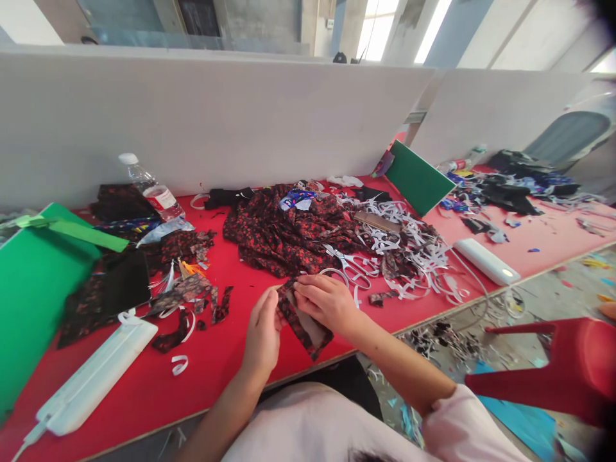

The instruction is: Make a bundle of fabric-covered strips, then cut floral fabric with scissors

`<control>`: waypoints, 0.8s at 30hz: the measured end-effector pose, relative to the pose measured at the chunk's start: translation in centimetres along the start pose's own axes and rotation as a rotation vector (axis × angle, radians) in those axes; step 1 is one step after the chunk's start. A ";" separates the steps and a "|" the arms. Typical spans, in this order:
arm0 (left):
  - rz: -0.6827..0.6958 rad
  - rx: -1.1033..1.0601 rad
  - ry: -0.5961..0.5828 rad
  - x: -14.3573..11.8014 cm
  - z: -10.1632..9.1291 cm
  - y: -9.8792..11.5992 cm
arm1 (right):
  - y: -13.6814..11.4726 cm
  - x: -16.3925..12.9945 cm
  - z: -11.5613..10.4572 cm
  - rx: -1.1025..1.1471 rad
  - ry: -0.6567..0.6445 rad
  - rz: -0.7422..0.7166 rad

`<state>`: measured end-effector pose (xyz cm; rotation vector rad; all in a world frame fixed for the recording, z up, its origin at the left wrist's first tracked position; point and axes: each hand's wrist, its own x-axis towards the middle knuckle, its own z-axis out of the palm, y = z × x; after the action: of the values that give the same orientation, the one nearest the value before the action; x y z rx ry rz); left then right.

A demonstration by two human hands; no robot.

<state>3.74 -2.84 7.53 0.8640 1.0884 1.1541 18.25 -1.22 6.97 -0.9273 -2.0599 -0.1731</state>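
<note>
Head view: I see 1 camera only, looking forward and down over a red table [231, 359].
Left hand [262, 333]: I see it curled, fingers closed on the left edge of the fabric scrap [303, 324], thumb tip pressing the cloth near its upper corner.
Right hand [327, 301]: I see it bent over the top of the same scrap, fingertips pinched on the cloth beside the left thumb, so both hands grip it together.
Fabric scrap: a dark strip with red print and a pale grey inner face, held just above the near table edge; it runs from between the 2 hands down toward 5 o'clock, below the right palm.
Scissors [349, 264]: lying on the table at 1 o'clock from the right hand, near it but not touched.
Fabric pile [289, 228]: the same dark red print, heaped at 12 o'clock from the hands.
White strips [414, 253]: a loose tangle at 2 o'clock, past the scissors.
Water bottle [151, 187]: leaning at 10 o'clock, well apart, by the white partition [192, 122].
White device [94, 378]: long and flat, at 9 o'clock from the left hand, near the table's front edge.
Green board [33, 289]: far out at 9 o'clock.
Red stool [563, 369]: off the table at 3 o'clock.
</note>
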 end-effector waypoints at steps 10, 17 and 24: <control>-0.005 0.188 -0.069 2.0 -1.0 0.5 | 0.3 0.5 -0.6 0.108 -0.182 0.054; 0.339 0.587 0.090 1.3 -0.2 0.0 | -1.2 1.1 -0.4 0.187 -0.001 0.483; 0.393 0.669 0.127 0.8 0.1 -0.5 | -2.0 1.5 0.6 0.293 0.039 0.653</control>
<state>4.02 -2.14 6.90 1.5962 1.4875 1.1828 15.98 -1.53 8.07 -1.3328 -1.5907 0.4419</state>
